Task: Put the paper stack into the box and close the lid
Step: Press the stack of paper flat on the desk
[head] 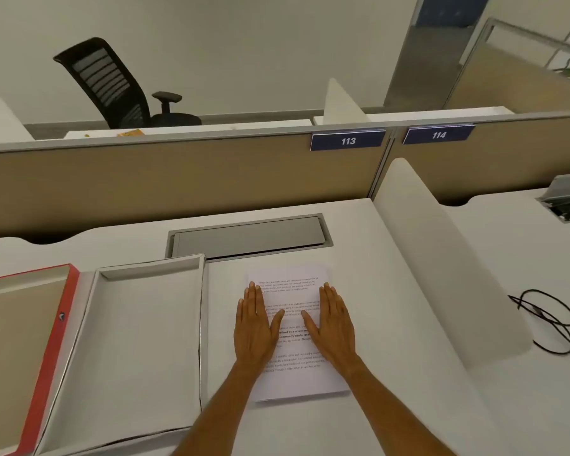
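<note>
White printed paper stack (pixel 295 337) still on desk (pixel 392 291) right of empty open box (pixel 139 343) w/ red lid (pixel 51 350) flipped back, our left hand (pixel 255 327) & right hand (pixel 334 327) flat, fingers together, pressing it; nothing loaded, lid unclosed.

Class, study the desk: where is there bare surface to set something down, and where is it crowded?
Bare desk lies between the paper stack and the white divider, and behind the stack up to the grey cable hatch. The left is crowded: open box and red-edged lid. Both hands cover the stack.
</note>
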`<state>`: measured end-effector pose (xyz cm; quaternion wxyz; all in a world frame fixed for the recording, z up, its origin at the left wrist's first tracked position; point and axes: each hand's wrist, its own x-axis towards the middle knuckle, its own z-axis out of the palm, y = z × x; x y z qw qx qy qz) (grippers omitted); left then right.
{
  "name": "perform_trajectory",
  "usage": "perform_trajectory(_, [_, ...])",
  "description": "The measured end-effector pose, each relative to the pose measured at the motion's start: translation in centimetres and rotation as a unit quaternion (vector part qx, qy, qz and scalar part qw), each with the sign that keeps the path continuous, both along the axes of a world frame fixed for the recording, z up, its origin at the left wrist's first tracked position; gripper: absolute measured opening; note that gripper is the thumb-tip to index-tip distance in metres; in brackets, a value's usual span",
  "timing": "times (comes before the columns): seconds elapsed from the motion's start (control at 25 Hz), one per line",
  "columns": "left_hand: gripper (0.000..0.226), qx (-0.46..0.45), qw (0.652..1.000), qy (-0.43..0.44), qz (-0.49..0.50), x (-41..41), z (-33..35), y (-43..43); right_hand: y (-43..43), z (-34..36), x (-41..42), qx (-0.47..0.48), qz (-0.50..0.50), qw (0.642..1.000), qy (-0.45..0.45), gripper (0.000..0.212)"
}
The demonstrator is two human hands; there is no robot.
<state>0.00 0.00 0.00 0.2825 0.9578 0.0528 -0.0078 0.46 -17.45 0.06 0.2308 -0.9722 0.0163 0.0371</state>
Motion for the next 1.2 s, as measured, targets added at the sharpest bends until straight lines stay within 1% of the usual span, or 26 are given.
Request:
perform_trajectory(0.12, [0.084,-0.002,1.000,0.014,0.008,-0.1,-0.4,0.0,0.0,-0.4,-0.1,0.008,-0.006,1.000,0.014,0.080])
perform_trajectory(0.28, [0.083,-0.019,0.999,0.038,0.009,-0.3,-0.8,-0.3,0.2,-0.6,-0.1,0.044,-0.012,0.998,0.036,0.083])
perform_trajectory(0.32, [0.084,-0.030,0.999,0.035,0.006,-0.2,-0.9,-0.3,0.2,-0.6,-0.1,0.057,-0.020,0.998,0.037,0.086])
perform_trajectory(0.4, [0.088,-0.050,0.998,0.045,0.014,0.0,-0.9,-0.4,0.5,-0.5,0.1,0.086,-0.067,0.993,0.045,0.092])
perform_trajectory(0.48, [0.097,-0.056,0.995,0.054,0.068,0.2,-0.5,-0.7,1.0,-0.3,0.7,0.083,-0.139,0.985,0.065,0.099])
perform_trajectory(0.56, [0.105,-0.030,0.984,0.084,0.155,0.8,0.2,-0.9,1.2,0.4,1.7,0.034,-0.205,0.972,0.108,0.100])
perform_trajectory(0.6, [0.106,-0.019,0.975,0.119,0.189,1.2,0.6,-1.0,1.3,0.8,2.1,0.020,-0.229,0.963,0.138,0.100])
perform_trajectory(0.68, [0.105,-0.035,0.951,0.201,0.233,2.0,1.4,-0.9,1.3,1.4,2.8,0.026,-0.256,0.947,0.192,0.100])
perform_trajectory(0.76, [0.105,-0.070,0.931,0.256,0.250,2.5,1.7,-0.9,1.2,1.6,3.1,0.045,-0.267,0.937,0.220,0.101])
perform_trajectory(0.84, [0.103,-0.078,0.921,0.283,0.255,3.0,1.9,-1.1,1.0,1.8,3.3,0.065,-0.277,0.930,0.232,0.102])
perform_trajectory(0.96, [0.101,-0.069,0.911,0.313,0.258,3.6,2.7,-1.2,0.4,2.4,3.8,0.089,-0.275,0.924,0.250,0.101])
perform_trajectory(1.04, [0.101,-0.071,0.904,0.330,0.263,4.0,3.2,-0.8,0.3,2.8,4.1,0.105,-0.270,0.922,0.258,0.094])
perform_trajectory(1.12, [0.099,-0.069,0.902,0.340,0.255,4.2,3.4,-0.4,0.4,3.1,4.2,0.105,-0.266,0.921,0.263,0.089])
perform_trajectory(1.2, [0.094,-0.069,0.903,0.345,0.245,4.2,3.6,-0.3,0.7,3.4,4.2,0.096,-0.265,0.923,0.262,0.090])
